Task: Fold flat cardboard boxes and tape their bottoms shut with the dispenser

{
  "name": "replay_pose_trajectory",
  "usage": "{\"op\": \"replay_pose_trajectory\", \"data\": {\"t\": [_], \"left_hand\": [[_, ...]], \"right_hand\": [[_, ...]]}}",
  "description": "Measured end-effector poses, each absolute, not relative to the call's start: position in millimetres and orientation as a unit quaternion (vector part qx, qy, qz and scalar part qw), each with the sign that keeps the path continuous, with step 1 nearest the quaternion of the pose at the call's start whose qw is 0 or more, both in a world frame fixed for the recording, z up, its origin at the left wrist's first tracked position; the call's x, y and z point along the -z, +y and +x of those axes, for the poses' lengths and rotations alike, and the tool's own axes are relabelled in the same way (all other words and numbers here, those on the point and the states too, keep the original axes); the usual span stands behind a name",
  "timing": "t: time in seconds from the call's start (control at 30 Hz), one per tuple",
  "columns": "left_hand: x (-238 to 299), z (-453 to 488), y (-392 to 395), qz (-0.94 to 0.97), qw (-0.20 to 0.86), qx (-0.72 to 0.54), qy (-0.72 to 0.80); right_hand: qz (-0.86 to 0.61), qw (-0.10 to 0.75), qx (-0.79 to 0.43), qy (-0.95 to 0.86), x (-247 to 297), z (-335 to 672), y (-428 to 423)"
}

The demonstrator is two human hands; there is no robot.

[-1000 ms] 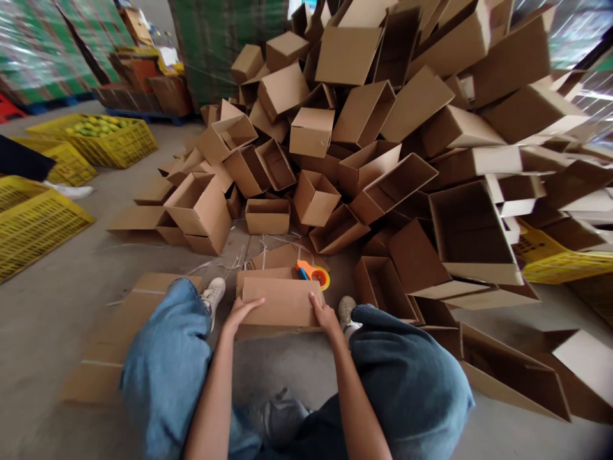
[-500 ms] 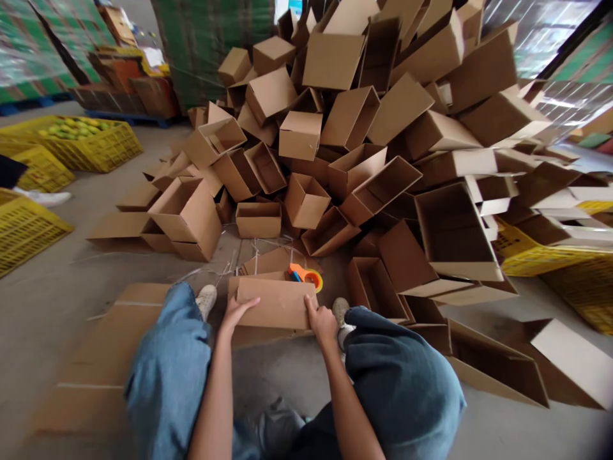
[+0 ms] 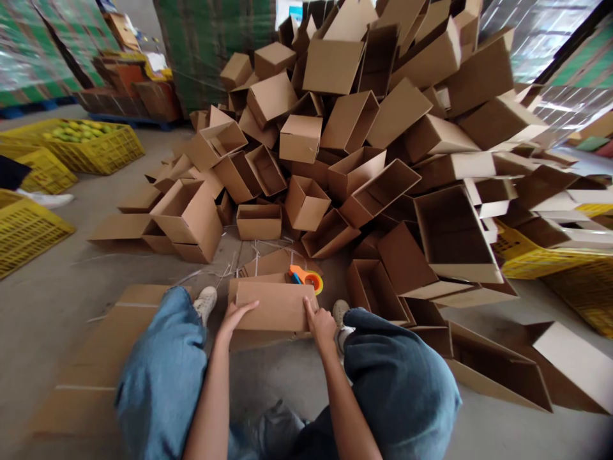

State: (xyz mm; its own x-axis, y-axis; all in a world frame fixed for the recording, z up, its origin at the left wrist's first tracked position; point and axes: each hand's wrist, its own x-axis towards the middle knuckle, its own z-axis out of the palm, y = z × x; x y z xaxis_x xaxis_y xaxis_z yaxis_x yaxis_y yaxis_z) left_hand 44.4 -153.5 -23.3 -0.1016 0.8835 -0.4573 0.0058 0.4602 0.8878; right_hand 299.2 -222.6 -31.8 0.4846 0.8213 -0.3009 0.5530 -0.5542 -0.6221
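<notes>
Between my knees is a small brown cardboard box, one closed face turned up towards me. My left hand grips its left end, thumb laid over the upper face. At the right end my right hand holds the box, thumb along the top edge and fingers curled round the side. Just behind the box lies an orange tape dispenser with a blue part and a yellow roll. It rests on flat cardboard, partly hidden by the box.
A tall heap of open cardboard boxes rises in front and to the right. Strapped flat cardboard lies at my left. Yellow crates, one with green-yellow fruit, stand far left near a person's shoe. Loose white straps litter the floor.
Both hands keep their hold on the box, with almost no movement. My left knee has shifted slightly outward, and the view has tilted a little.
</notes>
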Motion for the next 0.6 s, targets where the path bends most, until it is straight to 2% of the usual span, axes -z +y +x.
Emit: {"op": "replay_pose_trajectory", "data": {"t": [0.07,0.17,0.6], "left_hand": [[20.4,45.9,-154.3,0.345,0.574,-0.382,0.636],[15.2,47.5,-155.9,0.341,0.578,-0.384,0.634],[14.0,46.5,-156.8,0.332,0.588,-0.379,0.633]], "right_hand": [[-0.845,0.236,-0.322,-0.356,33.3,296.5,-221.0],[-0.819,0.300,-0.376,-0.313,37.4,294.7,-218.5],[-0.683,0.437,-0.489,-0.322,51.7,304.0,-212.9]]}}
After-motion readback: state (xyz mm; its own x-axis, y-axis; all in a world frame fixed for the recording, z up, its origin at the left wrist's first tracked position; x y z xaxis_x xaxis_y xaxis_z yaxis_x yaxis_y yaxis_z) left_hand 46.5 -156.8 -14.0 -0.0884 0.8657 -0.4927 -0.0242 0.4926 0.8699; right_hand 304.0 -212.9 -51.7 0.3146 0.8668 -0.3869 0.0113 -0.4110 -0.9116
